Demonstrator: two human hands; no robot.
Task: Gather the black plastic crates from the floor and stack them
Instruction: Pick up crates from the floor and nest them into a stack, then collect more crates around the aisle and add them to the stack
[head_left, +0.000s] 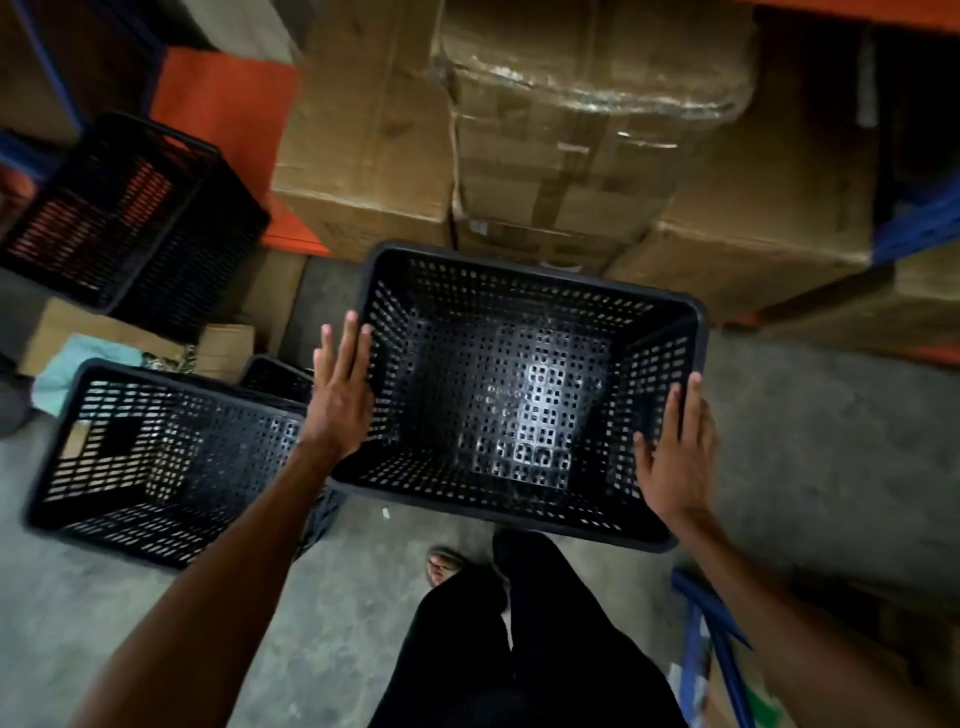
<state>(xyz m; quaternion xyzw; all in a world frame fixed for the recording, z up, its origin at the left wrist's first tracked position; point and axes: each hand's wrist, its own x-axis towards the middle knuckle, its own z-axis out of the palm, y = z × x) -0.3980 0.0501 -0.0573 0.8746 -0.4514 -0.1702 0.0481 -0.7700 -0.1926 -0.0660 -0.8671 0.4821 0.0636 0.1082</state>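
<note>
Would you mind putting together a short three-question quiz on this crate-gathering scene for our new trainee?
1. True or false: the left hand and the right hand are at opposite sides of the middle crate, with their fingers straight.
2. What can be seen inside the middle crate? A) a folded cloth B) nothing but its perforated bottom C) a smaller crate
3. Fill the gap: directly behind the middle crate stand brown ____ boxes.

Key: 1 true; 2 B; 3 cardboard.
</note>
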